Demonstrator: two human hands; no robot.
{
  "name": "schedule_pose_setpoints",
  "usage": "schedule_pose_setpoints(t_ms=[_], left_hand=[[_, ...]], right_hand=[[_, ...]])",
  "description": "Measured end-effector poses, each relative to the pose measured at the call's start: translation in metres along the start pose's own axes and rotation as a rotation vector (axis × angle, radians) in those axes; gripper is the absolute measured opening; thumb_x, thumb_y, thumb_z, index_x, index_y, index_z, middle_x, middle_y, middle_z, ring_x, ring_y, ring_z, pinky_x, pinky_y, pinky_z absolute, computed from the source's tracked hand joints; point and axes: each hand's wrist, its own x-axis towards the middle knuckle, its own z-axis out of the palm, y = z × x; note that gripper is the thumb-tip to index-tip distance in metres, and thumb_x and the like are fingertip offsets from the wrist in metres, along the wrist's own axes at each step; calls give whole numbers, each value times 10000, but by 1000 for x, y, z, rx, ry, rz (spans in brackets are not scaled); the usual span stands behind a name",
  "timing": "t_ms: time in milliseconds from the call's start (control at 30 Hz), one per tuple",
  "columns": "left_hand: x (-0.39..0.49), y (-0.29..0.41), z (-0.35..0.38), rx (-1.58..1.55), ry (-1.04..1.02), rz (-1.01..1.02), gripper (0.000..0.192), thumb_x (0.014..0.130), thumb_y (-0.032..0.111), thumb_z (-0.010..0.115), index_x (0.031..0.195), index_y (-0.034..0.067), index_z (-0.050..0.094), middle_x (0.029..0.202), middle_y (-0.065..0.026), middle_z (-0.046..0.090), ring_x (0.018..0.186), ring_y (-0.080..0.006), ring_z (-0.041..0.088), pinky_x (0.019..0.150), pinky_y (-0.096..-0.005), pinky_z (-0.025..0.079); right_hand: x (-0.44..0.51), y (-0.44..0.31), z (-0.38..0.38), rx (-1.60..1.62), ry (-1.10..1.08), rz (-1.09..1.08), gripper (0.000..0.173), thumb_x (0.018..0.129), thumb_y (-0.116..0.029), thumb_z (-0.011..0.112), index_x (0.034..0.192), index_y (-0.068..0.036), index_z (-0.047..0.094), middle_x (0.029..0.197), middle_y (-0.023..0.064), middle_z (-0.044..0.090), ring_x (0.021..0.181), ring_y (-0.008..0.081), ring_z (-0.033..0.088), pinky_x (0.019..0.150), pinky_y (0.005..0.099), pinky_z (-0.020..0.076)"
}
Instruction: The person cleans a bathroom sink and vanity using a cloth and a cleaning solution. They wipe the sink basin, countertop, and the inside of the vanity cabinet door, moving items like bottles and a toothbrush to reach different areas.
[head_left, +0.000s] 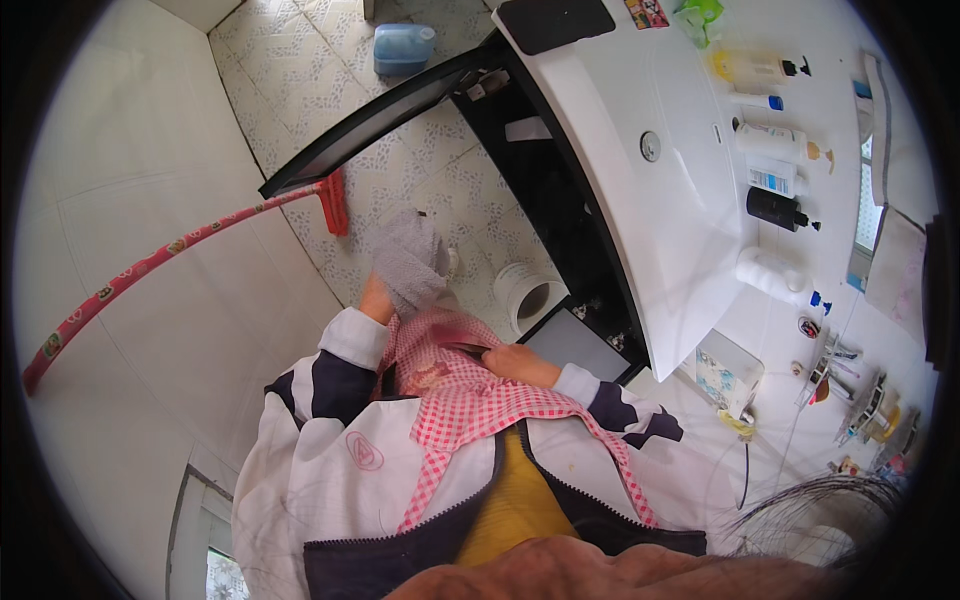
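A grey towel (409, 262) is wrapped around my left hand (381, 298), so that its fingers are hidden and only the wrist and a little skin show below the cloth. My right hand (519, 364) is at the front of the pink-and-white checked apron (480, 409), its curled fingers gripping the fabric beside a dark gap and a blurred pink flap. The fingertips are partly hidden there. White cuffs with dark and white sleeves cover both forearms.
A black-framed vanity cabinet (551, 172) stands with its doors open under a white washbasin (660, 195). On the floor are a white bucket (517, 289), a blue jug (403, 49) and a red floor squeegee (334, 202). Several pump bottles (772, 142) line the basin's back edge.
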Motion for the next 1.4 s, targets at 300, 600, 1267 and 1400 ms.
schedule_pose_setpoints(t_ms=[300, 600, 1267, 1400], left_hand=[[-18, 34, 53, -861, 56, 43, 355, 723, 204, 667, 1040, 57, 610, 946, -151, 601, 915, -354, 586, 771, -412, 486], [-18, 26, 178, -538, -298, 200, 466, 831, 251, 664, 1251, 74, 566, 1170, -119, 609, 1057, -315, 580, 919, -406, 453], [-63, 49, 391, -679, -348, 74, 359, 774, 36, 585, 1133, 41, 596, 894, -132, 601, 852, -316, 607, 750, -408, 497], [-49, 26, 404, -631, -324, -66, 270, 804, 48, 602, 1074, 48, 609, 887, -136, 603, 865, -327, 604, 749, -415, 497]], right_hand=[[57, 90, -25, 716, 669, -76, 533, 837, -115, 686, 1323, -20, 490, 1267, 129, 574, 1196, 264, 530, 1000, 368, 422], [26, 164, 85, 1997, 919, -16, 520, 983, -308, 444, 1412, -19, 388, 1443, 135, 421, 1337, 281, 396, 1125, 449, 285], [13, 349, 163, 1259, 1519, 907, 569, 828, -179, 653, 1334, 14, 480, 1240, 160, 577, 1129, 263, 564, 912, 348, 474], [18, 436, 161, 782, 1350, 1104, 722, 846, -366, 666, 1417, -17, 395, 1378, 193, 473, 1263, 310, 459, 995, 408, 417]])
